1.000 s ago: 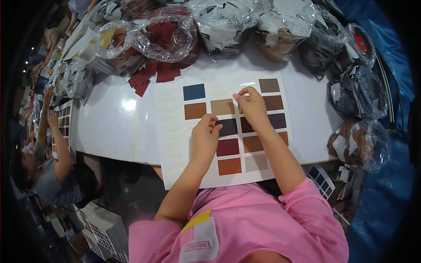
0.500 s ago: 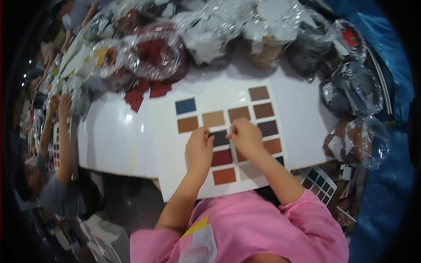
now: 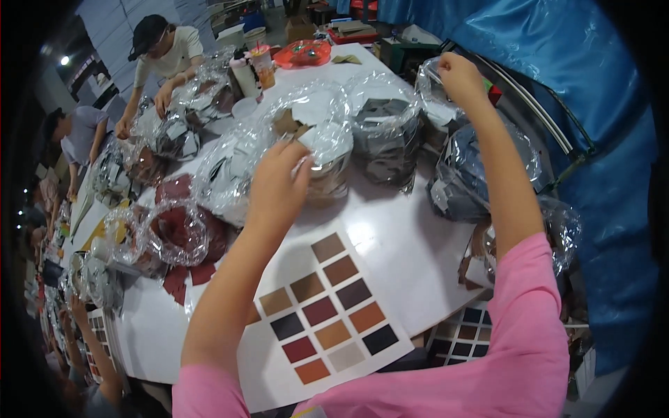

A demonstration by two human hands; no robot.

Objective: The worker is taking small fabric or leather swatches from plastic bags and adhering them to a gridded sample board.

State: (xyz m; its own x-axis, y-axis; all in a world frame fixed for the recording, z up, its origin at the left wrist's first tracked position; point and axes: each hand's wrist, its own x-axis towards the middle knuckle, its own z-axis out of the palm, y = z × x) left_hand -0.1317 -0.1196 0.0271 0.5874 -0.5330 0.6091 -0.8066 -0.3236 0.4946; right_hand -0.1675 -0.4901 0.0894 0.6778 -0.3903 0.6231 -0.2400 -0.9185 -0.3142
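My left hand [image 3: 279, 184] reaches over the table to a clear plastic bag [image 3: 333, 146] of white and tan pieces. Its fingers are loosely bent, with the thumb apart from them and nothing visible between. Farther off to the right, my right hand [image 3: 460, 78] is closed above another clear bag [image 3: 431, 97]; whatever its fingers pinch, if anything, is hidden. Below my arms a white card [image 3: 259, 380] lies at the table's near edge. Rows of coloured swatches [image 3: 332, 334] in brown, maroon, orange and black cover it. My left forearm hides part of the card.
More open bags line the table, among them one of dark grey pieces [image 3: 383, 132] and one of maroon pieces [image 3: 178, 233]. A drink cup [image 3: 263, 66], a white bottle [image 3: 244, 78] and a red plastic bag [image 3: 303, 53] stand farther back. A co-worker [image 3: 167, 52] handles bags at the far left.
Both hands have left the swatches on the card and moved outward to the bags, the right one farthest. The view has swung up and to the right, showing more of the far table.
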